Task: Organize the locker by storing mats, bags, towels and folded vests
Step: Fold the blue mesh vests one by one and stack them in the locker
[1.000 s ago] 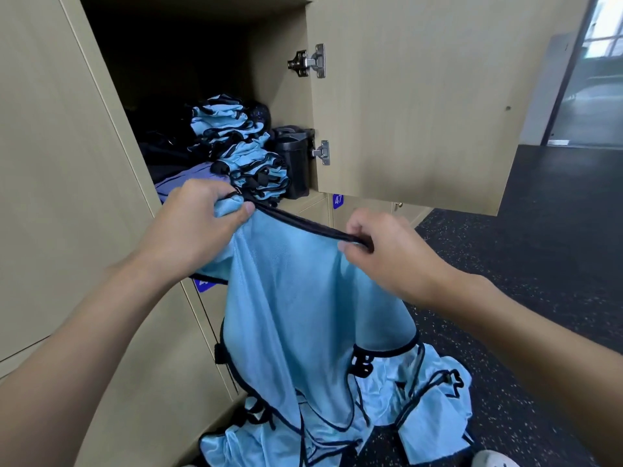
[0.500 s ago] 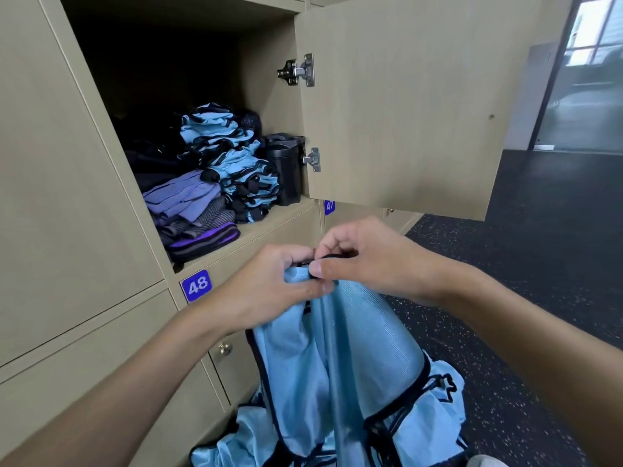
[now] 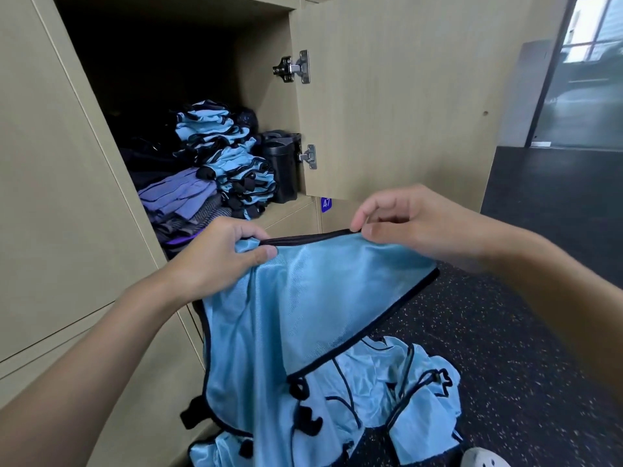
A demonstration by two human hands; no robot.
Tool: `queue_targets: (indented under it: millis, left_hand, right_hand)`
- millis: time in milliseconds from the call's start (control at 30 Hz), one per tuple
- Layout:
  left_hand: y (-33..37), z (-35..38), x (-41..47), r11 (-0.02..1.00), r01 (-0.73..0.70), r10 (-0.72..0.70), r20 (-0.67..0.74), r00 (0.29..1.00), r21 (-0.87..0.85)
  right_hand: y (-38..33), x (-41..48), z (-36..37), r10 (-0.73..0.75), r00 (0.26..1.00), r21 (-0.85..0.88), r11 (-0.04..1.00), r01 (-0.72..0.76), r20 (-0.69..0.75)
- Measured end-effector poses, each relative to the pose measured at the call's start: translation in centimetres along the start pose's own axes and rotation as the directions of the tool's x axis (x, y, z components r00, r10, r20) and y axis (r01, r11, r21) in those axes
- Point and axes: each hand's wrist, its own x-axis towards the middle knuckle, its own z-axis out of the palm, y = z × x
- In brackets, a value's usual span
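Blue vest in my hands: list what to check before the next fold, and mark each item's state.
1. Left hand pinches the vest by its black top edge: ok.
2. Right hand pinches the same edge: ok.
3. Vest folded for storing: not ok, it hangs open.
4. Hem free of the floor pile: cannot tell.
5. Locker door open: ok.
6. Space above the folded stack: ok.

Blue black-trimmed vest [image 3: 303,315], hanging unfolded

head view looks forward and down, close over the hands [image 3: 303,251].
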Motion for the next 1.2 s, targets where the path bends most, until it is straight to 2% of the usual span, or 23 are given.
queue_targets:
  millis: [133,233,367,433,500,567,700,800,867,1033,1200]
  left_hand:
    - [-0.1,-0.1,0.0,0.999,0.013,-0.011,-0.033,0.999,0.052]
    - [-0.3,0.3,0.1,0.997,0.041,-0.037,-0.059,0.998,0.066]
    - [0.0,0.6,0.2,0.994,0.053,-0.042,-0.113,0.993,0.093]
    - [0.6,0.6,0.1,0.997,0.019,-0.011,-0.098,0.995,0.077]
    - [1.1,0.8,0.0,0.999,-0.011,0.015,-0.077,0.997,0.047]
    - [1.6,1.0,-0.1,1.000,-0.028,0.028,-0.060,0.998,0.000]
    - [3.0,1.5,-0.5,0.966,-0.077,0.068,-0.044,0.997,-0.246]
    - [4.4,1.9,-0.9,0.913,-0.154,0.121,-0.110,0.986,-0.378]
    - [5.0,2.0,-1.0,0.875,-0.195,0.135,-0.163,0.977,-0.442]
    - [5.5,1.3,-1.1,0.840,-0.247,0.141,-0.245,0.959,-0.484]
    - [5.7,0.5,-1.2,0.891,-0.246,0.158,-0.247,0.956,-0.381]
  right_hand:
    - [-0.3,-0.4,-0.3,0.012,1.000,0.066,0.998,-0.011,-0.015]
    - [-0.7,-0.6,-0.5,0.060,0.998,0.287,0.956,-0.060,0.012]
    - [-1.3,-0.8,-0.1,-0.002,0.983,0.556,0.825,-0.101,0.182]
    - [-1.2,-0.7,0.4,-0.046,0.959,0.524,0.844,-0.111,0.278]
    - [-1.1,-0.6,1.1,-0.047,0.955,0.359,0.931,-0.064,0.291]
    - [-1.2,-0.4,1.8,-0.040,0.980,0.247,0.969,-0.009,0.196]
    - [-1.4,-0.1,3.4,-0.102,0.995,0.105,0.990,0.099,0.019]
    - [-1.2,0.1,4.3,-0.096,0.993,0.155,0.982,0.106,-0.074]
    - [-1.1,0.1,4.7,-0.080,0.994,0.202,0.975,0.094,-0.075]
    - [-0.9,0.4,5.5,-0.050,0.993,0.309,0.948,0.081,-0.109]
    - [-1.9,0.8,5.2,-0.030,0.939,0.346,0.925,0.155,-0.342]
